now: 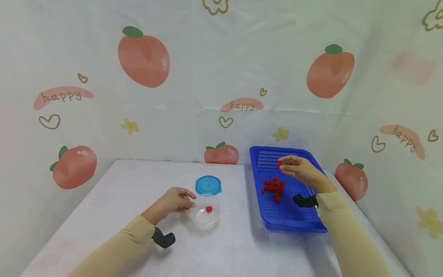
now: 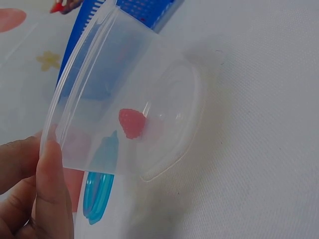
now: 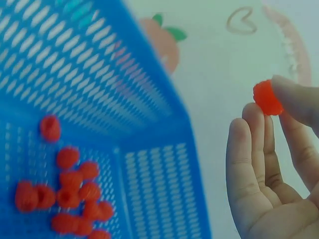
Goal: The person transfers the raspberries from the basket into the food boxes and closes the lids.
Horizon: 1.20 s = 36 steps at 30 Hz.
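Left hand (image 1: 174,200) pinches a clear tub (image 1: 203,218) beside a blue lid (image 1: 208,185), right hand (image 1: 301,169) a raspberry (image 3: 266,98) near the high-walled basket (image 1: 294,224)

A white printed sheet (image 1: 194,50) walls in the far, left and right sides, its surface crossed by soft creases. Large red-orange fruits (image 1: 143,59) with green leaves are printed across it, some high up, others low beside the table. Between them are pink strokes (image 1: 242,104) lettered "happy", brown outlined hearts (image 1: 226,123), small yellow flowers (image 1: 130,125) and, along the top, brown flower outlines (image 1: 215,7). The white-topped table (image 1: 235,246) reaches back to the sheet and looks wider at its near end, with faint pink patches at near left. Light is soft, casting blurred grey shadows on the tabletop.
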Each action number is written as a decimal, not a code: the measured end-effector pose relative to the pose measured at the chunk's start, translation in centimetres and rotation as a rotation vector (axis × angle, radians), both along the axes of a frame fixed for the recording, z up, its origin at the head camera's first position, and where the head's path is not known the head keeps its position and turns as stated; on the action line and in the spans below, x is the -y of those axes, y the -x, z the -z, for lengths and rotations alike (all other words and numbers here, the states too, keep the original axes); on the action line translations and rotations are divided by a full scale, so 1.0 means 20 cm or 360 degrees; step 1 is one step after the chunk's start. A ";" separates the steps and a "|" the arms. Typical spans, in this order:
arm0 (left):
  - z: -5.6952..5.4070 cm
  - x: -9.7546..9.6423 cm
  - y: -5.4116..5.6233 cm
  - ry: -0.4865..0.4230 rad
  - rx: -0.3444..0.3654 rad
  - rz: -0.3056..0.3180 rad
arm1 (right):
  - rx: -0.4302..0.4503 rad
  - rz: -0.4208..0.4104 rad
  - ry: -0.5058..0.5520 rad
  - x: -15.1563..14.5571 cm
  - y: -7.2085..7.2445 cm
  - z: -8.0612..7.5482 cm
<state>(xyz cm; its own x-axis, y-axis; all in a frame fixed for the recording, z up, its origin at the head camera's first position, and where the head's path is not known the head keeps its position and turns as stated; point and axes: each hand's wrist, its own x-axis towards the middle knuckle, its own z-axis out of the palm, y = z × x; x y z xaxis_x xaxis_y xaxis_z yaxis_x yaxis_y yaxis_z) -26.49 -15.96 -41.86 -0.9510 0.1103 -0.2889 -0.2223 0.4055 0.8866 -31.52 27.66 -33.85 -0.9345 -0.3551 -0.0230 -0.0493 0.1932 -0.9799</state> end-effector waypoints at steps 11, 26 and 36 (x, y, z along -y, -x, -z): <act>-0.01 0.00 -0.01 -0.0015 -0.0012 0.0014 | -0.0086 0.0038 0.0267 0.13 -0.09 -0.08; 0.01 0.00 0.00 0.0017 -0.0019 0.0007 | -0.0022 0.0199 0.0503 0.36 -0.22 -0.10; 0.00 0.00 0.00 0.0006 -0.0013 0.0018 | 0.0023 0.0209 0.0523 0.56 -0.32 -0.07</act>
<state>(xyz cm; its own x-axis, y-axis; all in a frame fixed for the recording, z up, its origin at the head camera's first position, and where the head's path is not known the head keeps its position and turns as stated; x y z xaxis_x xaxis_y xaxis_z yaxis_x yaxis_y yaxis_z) -26.44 -15.91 -41.79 -0.9520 0.1200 -0.2815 -0.2105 0.4111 0.8870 -25.21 16.46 -32.35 -0.9732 -0.2223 0.0591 -0.0308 -0.1286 -0.9912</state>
